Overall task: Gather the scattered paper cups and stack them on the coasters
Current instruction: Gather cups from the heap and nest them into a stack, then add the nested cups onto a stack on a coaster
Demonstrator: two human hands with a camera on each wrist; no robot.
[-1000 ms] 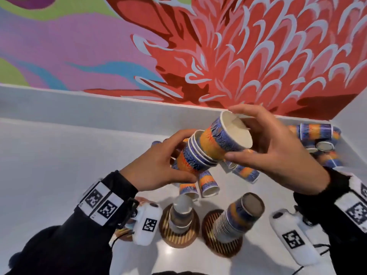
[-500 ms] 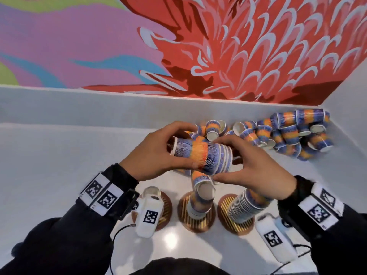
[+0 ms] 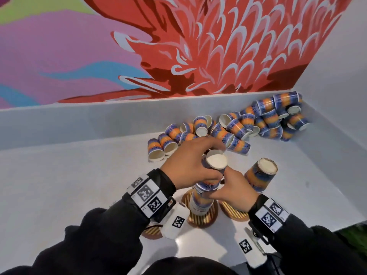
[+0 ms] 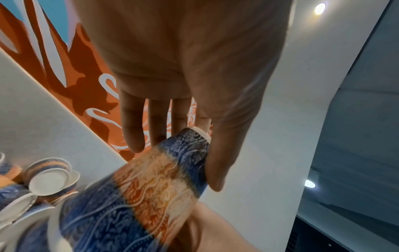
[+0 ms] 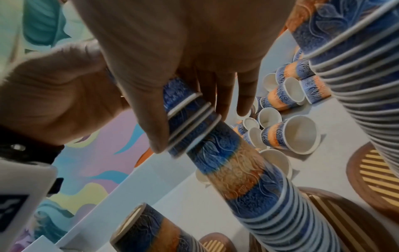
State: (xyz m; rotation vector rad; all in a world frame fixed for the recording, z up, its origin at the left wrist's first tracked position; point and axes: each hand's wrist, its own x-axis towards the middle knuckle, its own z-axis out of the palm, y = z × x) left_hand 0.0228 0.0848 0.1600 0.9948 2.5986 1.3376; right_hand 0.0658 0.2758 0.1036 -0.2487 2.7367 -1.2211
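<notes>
A small nested bunch of upside-down paper cups (image 3: 215,165) sits capped over the top of the middle stack (image 3: 200,203), which stands on the middle coaster (image 3: 204,219), a round wooden disc with pale stripes. The left hand (image 3: 190,165) curls around the upper part of that bunch, thumb on one side and fingers on the other, just under the white base that faces up. The right hand (image 3: 232,193) pinches the lower rims of the same bunch, thumb and fingers closed on the white lips, as the right wrist view shows. Just right of the middle stack stands a taller stack (image 3: 260,175) on its own coaster (image 3: 232,212), leaning slightly. To the left of the middle coaster a third coaster (image 3: 151,232) shows only at its edge, mostly hidden by the left wrist. Beyond the middle stack, loose cups (image 3: 234,128) lie on their sides in a heap along the back wall of the white table (image 3: 69,185), reaching into the far right corner.
</notes>
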